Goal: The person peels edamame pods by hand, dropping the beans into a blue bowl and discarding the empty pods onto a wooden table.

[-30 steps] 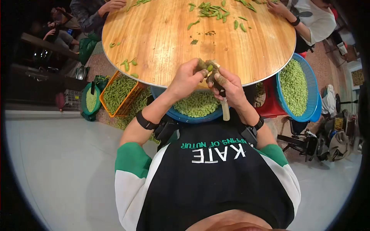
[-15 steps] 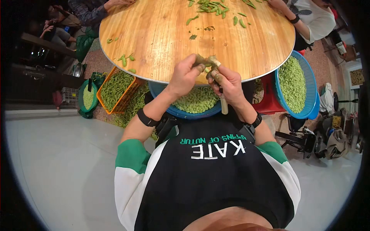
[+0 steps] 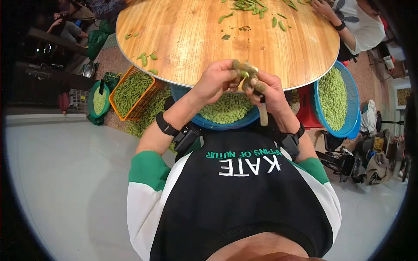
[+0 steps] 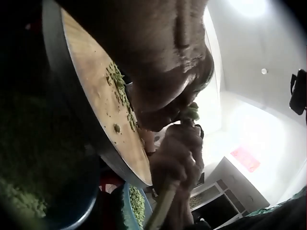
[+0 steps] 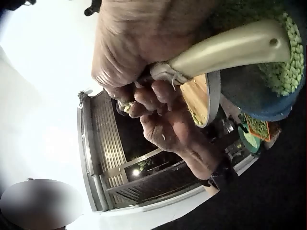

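Note:
Both hands meet above the near edge of the round wooden table [image 3: 183, 48]. The left hand [image 3: 217, 80] pinches a green pod [image 3: 244, 74] between thumb and fingers; the pod is mostly hidden, and its green also shows in the left wrist view [image 4: 192, 112]. Curled around a pale-handled tool, the right hand [image 3: 271, 90] has its fingertips against the same pod. The tool's handle [image 3: 264, 115] points down toward the lap, and in the right wrist view the handle [image 5: 235, 48] sticks out of the palm; its working end is hidden. Below the hands, a blue basin [image 3: 217, 126] holds shelled beans [image 3: 226, 108].
Loose pods [image 3: 250, 6] lie on the table's far side, a few [image 3: 144, 58] at its left. An orange crate [image 3: 146, 98] of pods and a green basin [image 3: 99, 101] stand left; a blue basket [image 3: 352, 100] of beans and a red stool [image 3: 307, 106] right. Other people sit across.
Both hands have shifted slightly right in the head view, still held together. The person at the far left has drawn their hand back from the table top.

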{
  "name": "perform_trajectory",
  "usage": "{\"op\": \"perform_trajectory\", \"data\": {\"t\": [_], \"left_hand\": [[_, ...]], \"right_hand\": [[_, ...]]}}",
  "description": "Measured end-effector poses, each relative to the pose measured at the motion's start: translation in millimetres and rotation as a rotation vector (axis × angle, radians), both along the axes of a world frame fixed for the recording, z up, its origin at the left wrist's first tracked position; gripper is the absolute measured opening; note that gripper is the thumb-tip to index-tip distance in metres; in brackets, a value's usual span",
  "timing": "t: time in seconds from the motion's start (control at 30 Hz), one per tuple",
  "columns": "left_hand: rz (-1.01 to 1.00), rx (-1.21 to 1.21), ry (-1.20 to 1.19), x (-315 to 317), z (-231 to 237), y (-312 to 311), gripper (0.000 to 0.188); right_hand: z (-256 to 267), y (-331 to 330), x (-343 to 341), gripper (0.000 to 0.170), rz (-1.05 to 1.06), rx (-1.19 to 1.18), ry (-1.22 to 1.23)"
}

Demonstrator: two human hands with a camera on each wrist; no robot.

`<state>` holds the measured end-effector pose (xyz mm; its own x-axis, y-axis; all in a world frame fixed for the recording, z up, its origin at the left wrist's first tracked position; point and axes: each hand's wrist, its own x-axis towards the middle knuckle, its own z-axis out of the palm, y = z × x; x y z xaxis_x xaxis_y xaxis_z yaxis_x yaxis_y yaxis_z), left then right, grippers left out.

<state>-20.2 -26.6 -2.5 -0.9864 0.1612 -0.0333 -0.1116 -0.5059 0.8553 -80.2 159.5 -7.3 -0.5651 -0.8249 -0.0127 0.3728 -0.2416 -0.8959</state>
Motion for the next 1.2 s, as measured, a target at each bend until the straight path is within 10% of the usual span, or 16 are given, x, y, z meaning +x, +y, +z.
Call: {"op": "perform_trajectory", "data": {"t": [0.1,0.17,0.27,0.33,0.4,0.47,0.63,0.93,1.0,1.2], "left_hand": [[0.059,0.080,-0.153,-2,-12,0,0.009],[0.303,-0.506,0.049,-2,-22,9,0.007],[0.263,-0.445,0.008,3,-20,9,0.007],[0.155,-0.260,-0.118,6,-20,-1,0.008],[0.048,-0.075,-0.246,12,-21,-7,0.010],[0.032,-0.460,-0.168,20,-22,-8,0.010],[-0.144,-0.113,-0.385,36,-26,-14,0.008],[0.061,-0.122,-0.416,44,-17,10,0.010],[0.116,-0.280,-0.353,50,-13,3,0.010],[0.791,-1.722,0.195,84,13,-78,0.024]], "right_hand": [[-14,-9,4,0.028,-0.134,0.153,0.328],[-12,-12,7,0.028,-0.164,0.144,0.279],[-19,-17,9,0.028,-0.282,0.215,0.246],[-30,-20,4,0.032,-0.480,0.187,1.122],[-30,-16,5,0.034,-0.438,0.170,1.074],[-24,-8,7,0.031,-0.232,0.210,1.081],[-27,-6,15,0.021,-0.102,0.184,1.091],[-10,-18,24,0.021,-0.284,0.467,1.401],[-9,-18,12,0.020,-0.351,0.459,1.398],[-14,-25,-9,0.013,-0.341,0.587,1.432]]}}
